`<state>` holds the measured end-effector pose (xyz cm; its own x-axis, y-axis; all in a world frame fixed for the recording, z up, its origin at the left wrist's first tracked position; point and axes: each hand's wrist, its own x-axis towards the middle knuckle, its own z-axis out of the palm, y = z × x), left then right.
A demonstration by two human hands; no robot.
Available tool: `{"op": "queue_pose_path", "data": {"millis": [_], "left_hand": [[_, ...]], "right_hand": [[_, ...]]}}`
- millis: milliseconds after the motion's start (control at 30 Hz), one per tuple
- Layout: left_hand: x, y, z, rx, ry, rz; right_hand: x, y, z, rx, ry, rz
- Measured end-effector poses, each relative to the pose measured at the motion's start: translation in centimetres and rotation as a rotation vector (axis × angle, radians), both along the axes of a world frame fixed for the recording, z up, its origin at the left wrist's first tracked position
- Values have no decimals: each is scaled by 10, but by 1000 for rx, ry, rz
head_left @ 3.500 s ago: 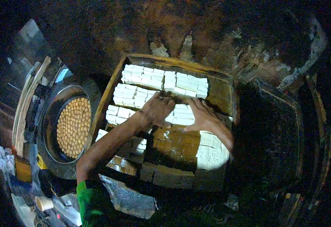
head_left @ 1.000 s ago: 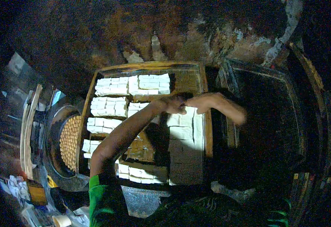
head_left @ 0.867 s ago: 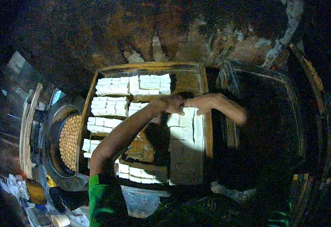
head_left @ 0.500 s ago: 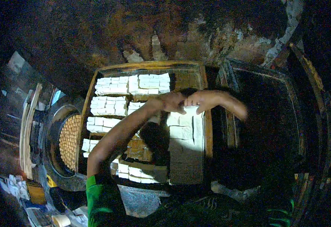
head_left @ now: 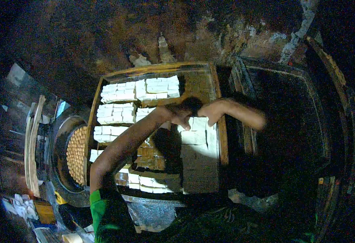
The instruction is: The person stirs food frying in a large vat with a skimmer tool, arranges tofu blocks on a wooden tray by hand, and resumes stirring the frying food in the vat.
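Observation:
My left hand (head_left: 179, 114) reaches over the wooden tray (head_left: 223, 141) from the lower left, its thumb spread away from the fingers above the white blocks (head_left: 193, 138). Just to its right, my right hand (head_left: 211, 111) bends down at the far end of the same column, fingers curled; what lies under them is hidden. A narrow gap separates the hands. More white blocks (head_left: 118, 91) stand in rows on the tray's left side. The near part of the right column is in shadow.
Left of the tray, a round dark pan (head_left: 59, 162) holds many small light-brown pieces (head_left: 77, 156). Wooden slats (head_left: 32, 150) stand farther left. A dark frame (head_left: 280, 73) lies to the right. A rough wall rises behind.
My hands have drawn slightly apart at the far end of the right column, my left hand moving a little left. The view has shifted slightly.

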<state>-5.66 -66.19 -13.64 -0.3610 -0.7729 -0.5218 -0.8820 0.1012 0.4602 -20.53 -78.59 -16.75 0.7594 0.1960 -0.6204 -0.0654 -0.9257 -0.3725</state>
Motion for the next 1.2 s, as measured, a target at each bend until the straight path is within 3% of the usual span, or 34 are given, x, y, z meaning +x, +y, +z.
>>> {"op": "queue_pose_path", "data": {"millis": [67,167,300,367,467,533,667,800,900,967,1000,1033,1100,1167,1200], "left_hand": [[4,-7,-39,-90,101,-74],[-1,4,-32,13,211,66],[-16,13,4,118,158,54],[-16,17,-5,-45,287,76],[-12,7,-33,-65,324,47],[-13,8,-36,-114,280,42],[-12,0,-52,-176,295,-53],[-6,-2,-42,-104,222,-6],[-5,8,-30,-49,344,115],[-13,17,-25,116,417,140],[-18,20,-22,-24,364,-28],[-26,27,4,90,381,-2],[-27,20,-1,110,175,-33],[-26,20,-13,124,159,-29],[-28,23,-7,134,142,-18]], "right_hand": [[-3,5,3,-40,31,-32],[-11,11,9,-15,-29,-98],[-12,11,10,51,-7,-89],[-14,12,14,111,-43,-54],[-20,14,23,73,-6,-63],[-27,16,26,56,-170,44],[-36,10,9,112,-243,12],[-32,6,14,236,-194,-72],[-28,5,35,288,-85,-105],[-28,9,33,326,12,-135],[-28,13,29,279,44,-68],[-28,13,23,228,73,-1],[-26,9,9,225,-91,121],[-20,9,5,53,210,79],[-19,13,7,55,210,81]]}}
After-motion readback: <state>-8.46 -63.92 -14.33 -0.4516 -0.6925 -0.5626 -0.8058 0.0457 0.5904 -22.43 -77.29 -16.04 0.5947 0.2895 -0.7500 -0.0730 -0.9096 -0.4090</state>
